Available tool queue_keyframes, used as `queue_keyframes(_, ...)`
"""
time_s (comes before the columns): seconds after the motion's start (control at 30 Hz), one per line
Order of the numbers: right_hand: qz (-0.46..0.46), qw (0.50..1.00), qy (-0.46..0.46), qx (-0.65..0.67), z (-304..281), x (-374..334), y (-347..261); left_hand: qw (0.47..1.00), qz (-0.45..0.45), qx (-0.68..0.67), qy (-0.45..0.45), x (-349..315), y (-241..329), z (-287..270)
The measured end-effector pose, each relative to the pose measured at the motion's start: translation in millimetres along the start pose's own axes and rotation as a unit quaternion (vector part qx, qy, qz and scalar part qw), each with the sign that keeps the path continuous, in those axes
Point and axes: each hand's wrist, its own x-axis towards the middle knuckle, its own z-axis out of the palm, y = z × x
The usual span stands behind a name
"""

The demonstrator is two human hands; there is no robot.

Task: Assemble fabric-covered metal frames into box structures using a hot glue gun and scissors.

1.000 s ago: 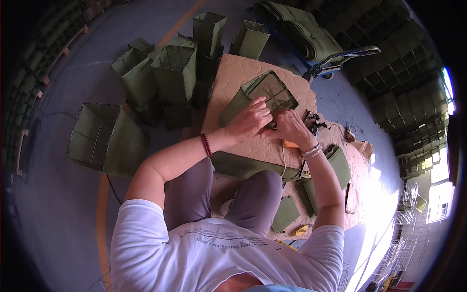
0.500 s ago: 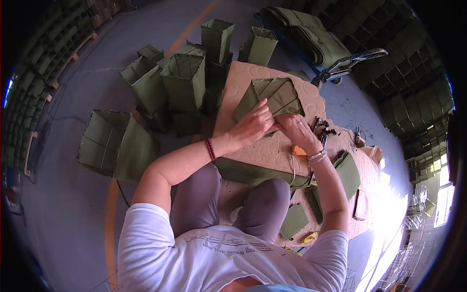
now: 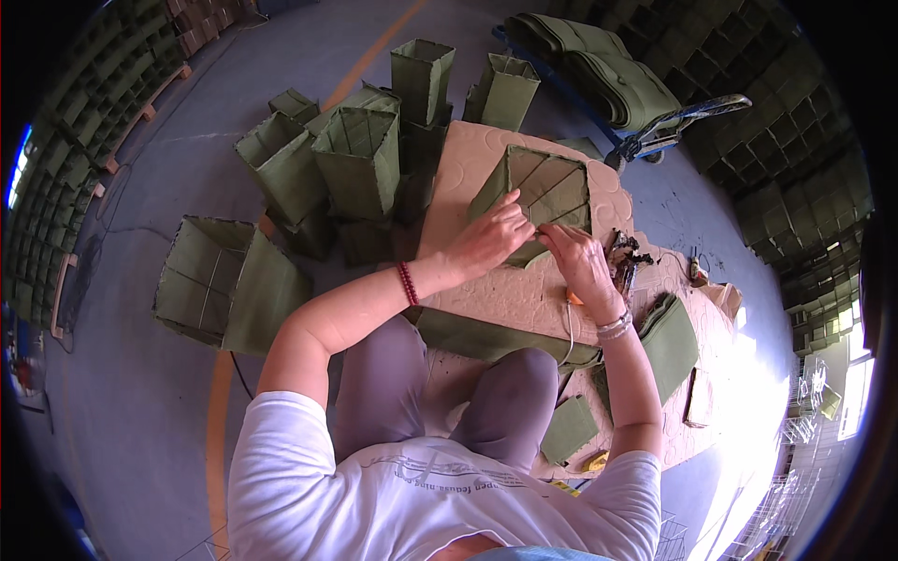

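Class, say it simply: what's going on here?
A person's left hand and right hand come together at the near edge of an open green box on a tan surface. What they grip there is too small to tell. More green boxes are grouped to the left.

Left hand (image 3: pixel 494 233) was at the green box (image 3: pixel 561 203)'s near rim, fingers bent; right hand (image 3: pixel 577 259) sat at the same rim, fingertips almost meeting the left's (elbows bent).
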Motion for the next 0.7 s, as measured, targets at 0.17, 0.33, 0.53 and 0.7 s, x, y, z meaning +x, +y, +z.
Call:
queue_keyframes(0.17,0.033,0.987,-0.111,0.113,7.2,10.1,25.3,0.993,0.035,-0.094,-0.065,1.5,-25.4,6.7)
queue_keyframes(0.33,-0.069,0.997,0.02,-0.018,5.9,42.8,29.2,0.997,0.041,0.022,-0.061,29.7,-30.0,-20.3)
queue_keyframes(0.53,-0.051,0.982,0.161,-0.082,18.4,3.6,17.8,0.999,0.004,0.032,0.017,15.4,-4.8,3.8)
queue_keyframes(0.7,0.077,0.996,-0.051,0.007,6.1,15.3,20.8,0.997,0.024,-0.05,-0.054,19.6,-30.7,12.1)
